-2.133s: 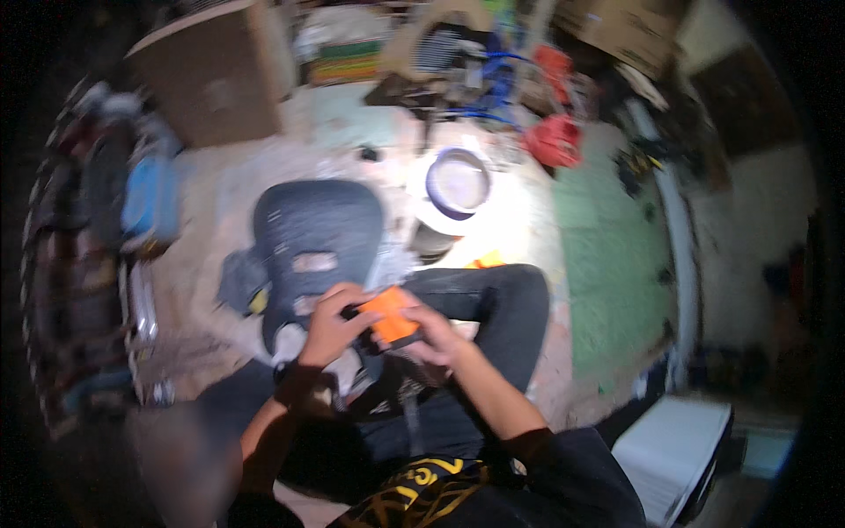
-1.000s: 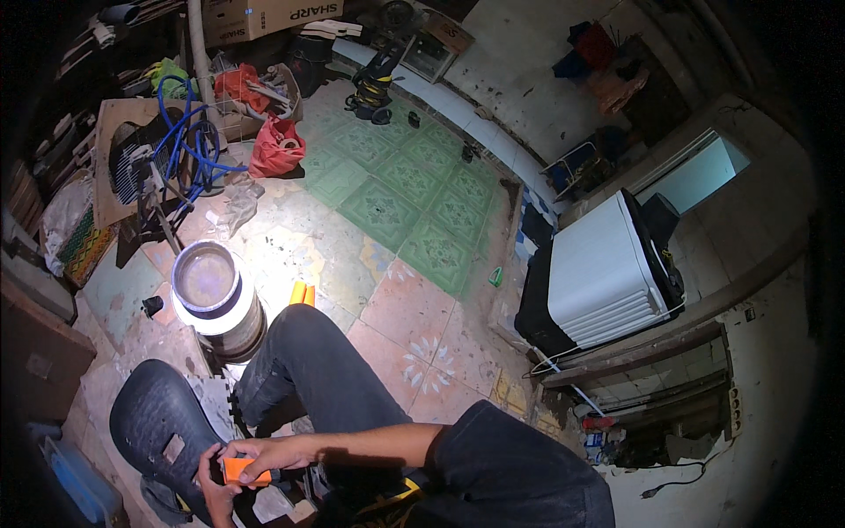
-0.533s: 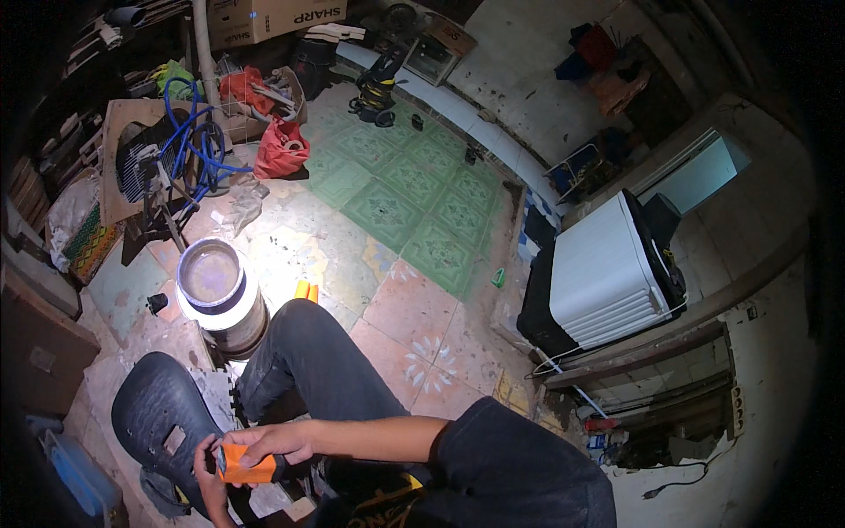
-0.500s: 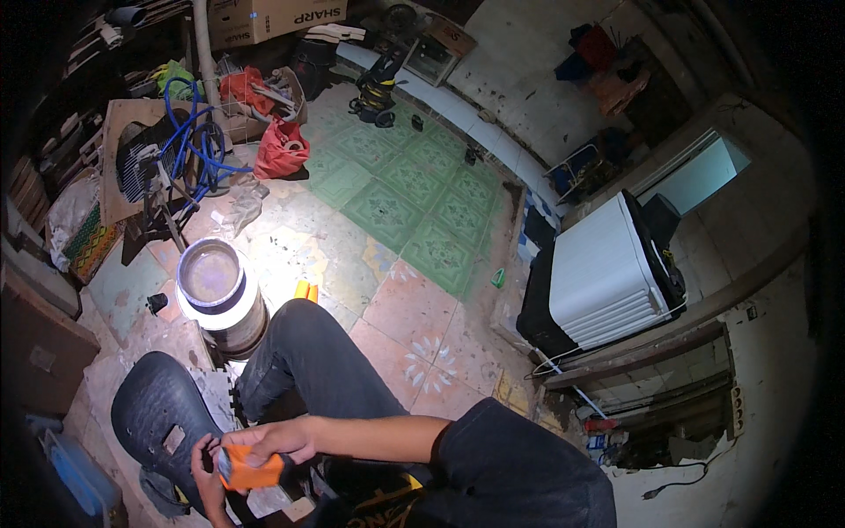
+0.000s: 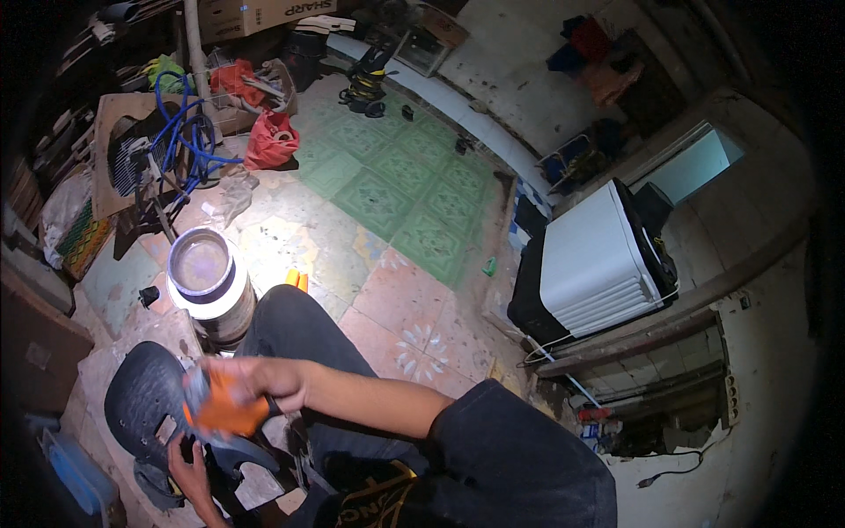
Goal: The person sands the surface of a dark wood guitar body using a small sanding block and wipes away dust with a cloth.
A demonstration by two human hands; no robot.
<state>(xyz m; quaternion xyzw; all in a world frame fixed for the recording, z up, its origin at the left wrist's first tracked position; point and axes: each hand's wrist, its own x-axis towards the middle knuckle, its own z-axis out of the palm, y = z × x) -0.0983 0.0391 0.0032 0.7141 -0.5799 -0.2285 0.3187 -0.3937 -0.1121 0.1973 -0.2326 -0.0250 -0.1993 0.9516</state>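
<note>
A black, curved panel [image 5: 141,387] with a small rectangular hole lies tilted in front of me at the lower left. My right hand [image 5: 277,380] is closed around an orange and grey object [image 5: 231,407], smeared by motion; its exact kind cannot be made out. It is over the panel's right part, and whether the two touch is unclear. Lower down, my left hand [image 5: 189,475] grips the panel's near edge, fingers and thumb bent at it.
Beyond my knee stands a round container [image 5: 224,308] with a purple-stained basin [image 5: 201,264] on top. Two yellow-orange pieces [image 5: 297,280] lie beside the knee. Blue hose [image 5: 189,145] and red bags [image 5: 271,141] pile up at far left. A white appliance [image 5: 598,264] stands right.
My right hand has lifted the orange object up and away from my left hand, which has moved lower along the panel. The whole view has shifted slightly.
</note>
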